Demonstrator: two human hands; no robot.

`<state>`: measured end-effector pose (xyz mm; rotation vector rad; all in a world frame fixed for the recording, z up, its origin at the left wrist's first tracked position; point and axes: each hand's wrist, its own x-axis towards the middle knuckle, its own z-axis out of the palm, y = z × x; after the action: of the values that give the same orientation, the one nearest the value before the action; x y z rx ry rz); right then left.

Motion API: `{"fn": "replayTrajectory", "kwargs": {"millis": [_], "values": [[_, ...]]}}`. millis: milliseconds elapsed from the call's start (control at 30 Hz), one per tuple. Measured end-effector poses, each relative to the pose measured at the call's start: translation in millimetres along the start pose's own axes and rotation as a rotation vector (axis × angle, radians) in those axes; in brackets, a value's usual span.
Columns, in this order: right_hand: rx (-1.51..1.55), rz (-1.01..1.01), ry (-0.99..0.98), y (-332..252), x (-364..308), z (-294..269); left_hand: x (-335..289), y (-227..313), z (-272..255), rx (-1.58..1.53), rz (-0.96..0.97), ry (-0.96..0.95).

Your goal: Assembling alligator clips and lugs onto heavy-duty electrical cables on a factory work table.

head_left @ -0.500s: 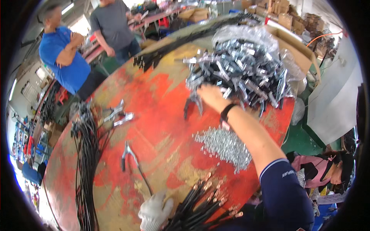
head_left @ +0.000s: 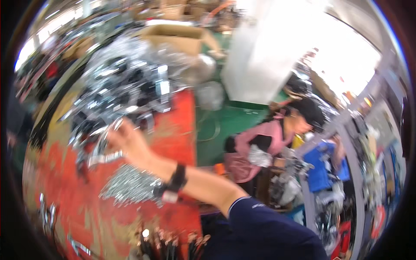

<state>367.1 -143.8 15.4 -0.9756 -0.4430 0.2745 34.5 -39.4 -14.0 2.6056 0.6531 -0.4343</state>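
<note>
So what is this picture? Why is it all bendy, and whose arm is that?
There's no robot here, just a person. A camera worn on their head looks down, so you see nearly what they see. Its fisheye lens makes straight edges look curved.

The arm is the person's right one, with a black wristband and a dark blue sleeve. The bare right hand seems to hold a silvery clamp, though it's blurry. I can't make out the left hand.

On the worn red tabletop are a big pile of metal clamps, a heap of tiny silvery pieces and, nearest the person, black cables with copper-coloured ends.
</note>
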Motion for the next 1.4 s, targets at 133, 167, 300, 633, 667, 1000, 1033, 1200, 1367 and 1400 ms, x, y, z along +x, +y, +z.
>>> {"fn": "replayTrajectory", "kwargs": {"millis": [133,167,300,633,667,1000,1033,1200,1367,1400], "values": [[0.017,0.083,0.139,-33,-98,-48,14,8,1,0.020,0.130,-0.014],[0.078,0.128,0.185,-37,-126,-61,14,4,6,0.034,0.162,-0.019],[0.580,0.341,0.454,-38,-201,-108,10,-3,11,-0.117,0.126,0.046],[0.781,0.640,0.398,-34,-238,-112,19,-15,12,-0.188,-0.002,-0.148],[0.787,0.643,0.383,-34,-238,-108,14,-9,17,-0.335,0.052,-0.083],[0.809,0.664,0.522,-24,-229,-100,11,-1,22,-0.696,-0.045,-0.015],[0.867,0.621,0.505,-16,-229,-104,13,-3,22,-0.699,-0.043,0.004],[0.886,0.617,0.473,-10,-232,-106,4,1,17,-0.974,-0.003,-0.075],[0.604,0.548,0.211,-15,-235,-101,-6,1,17,-1.308,-0.050,-0.089],[0.603,0.557,0.183,-19,-234,-100,-6,-4,19,-1.317,-0.051,-0.060]]}}
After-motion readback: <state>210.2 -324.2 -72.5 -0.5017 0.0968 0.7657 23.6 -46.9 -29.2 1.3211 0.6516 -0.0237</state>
